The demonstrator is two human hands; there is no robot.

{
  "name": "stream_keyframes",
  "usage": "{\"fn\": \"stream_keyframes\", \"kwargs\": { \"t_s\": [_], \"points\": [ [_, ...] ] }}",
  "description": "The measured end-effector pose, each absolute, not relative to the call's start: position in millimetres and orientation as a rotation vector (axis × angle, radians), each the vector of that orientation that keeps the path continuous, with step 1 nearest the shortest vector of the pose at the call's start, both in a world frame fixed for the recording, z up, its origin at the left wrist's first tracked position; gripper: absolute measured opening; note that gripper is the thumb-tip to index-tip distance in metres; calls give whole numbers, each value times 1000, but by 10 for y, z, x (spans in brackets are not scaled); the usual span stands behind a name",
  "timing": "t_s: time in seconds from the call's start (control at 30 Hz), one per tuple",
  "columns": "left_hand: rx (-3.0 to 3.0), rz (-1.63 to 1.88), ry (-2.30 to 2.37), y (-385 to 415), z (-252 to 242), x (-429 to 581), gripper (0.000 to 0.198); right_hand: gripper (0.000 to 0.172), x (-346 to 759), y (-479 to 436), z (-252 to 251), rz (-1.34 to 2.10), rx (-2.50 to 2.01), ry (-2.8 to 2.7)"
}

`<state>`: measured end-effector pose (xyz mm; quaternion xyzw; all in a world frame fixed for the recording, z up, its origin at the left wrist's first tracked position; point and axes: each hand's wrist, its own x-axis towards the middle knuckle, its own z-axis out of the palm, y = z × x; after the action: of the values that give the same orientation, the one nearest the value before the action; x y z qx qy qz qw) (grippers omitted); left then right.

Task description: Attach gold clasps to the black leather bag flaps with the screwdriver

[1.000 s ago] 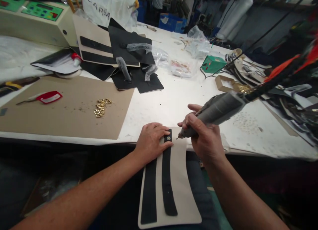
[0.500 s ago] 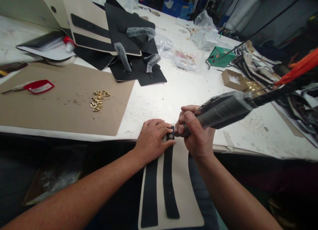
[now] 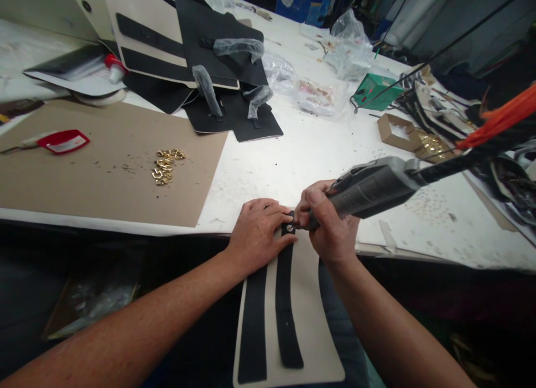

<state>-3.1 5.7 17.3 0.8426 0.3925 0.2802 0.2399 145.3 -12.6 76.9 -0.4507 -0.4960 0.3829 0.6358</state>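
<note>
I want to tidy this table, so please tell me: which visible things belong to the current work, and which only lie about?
In use:
beige panel with black strip, under the left hand
grey power tool, in the right hand

Seemingly just lying about:
red item with white label
green box
clear plastic bag

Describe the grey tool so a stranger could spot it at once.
Find the white table, then the right hand at its near edge. The grey tool is in that hand, set apart from its neighbours by the thick black cable at its rear.
</note>
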Motion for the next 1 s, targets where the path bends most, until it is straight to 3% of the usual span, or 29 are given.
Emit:
{"fn": "stream_keyframes", "kwargs": {
  "t_s": [0.27,0.53,0.77,1.0],
  "points": [
    [2332,767,1086,61,194,-30,28,38,1501,-93,815,952,-959,-1320],
    [2322,814,1100,65,187,-12,31,30,1567,-78,774,893,-941,-1469],
    [2320,821,1109,43,193,-9,22,35,1588,-54,769,912,-909,-1544],
    [2326,806,1095,45,172,-5,27,30,1634,-55,730,946,-937,-1519]
  ]
}}
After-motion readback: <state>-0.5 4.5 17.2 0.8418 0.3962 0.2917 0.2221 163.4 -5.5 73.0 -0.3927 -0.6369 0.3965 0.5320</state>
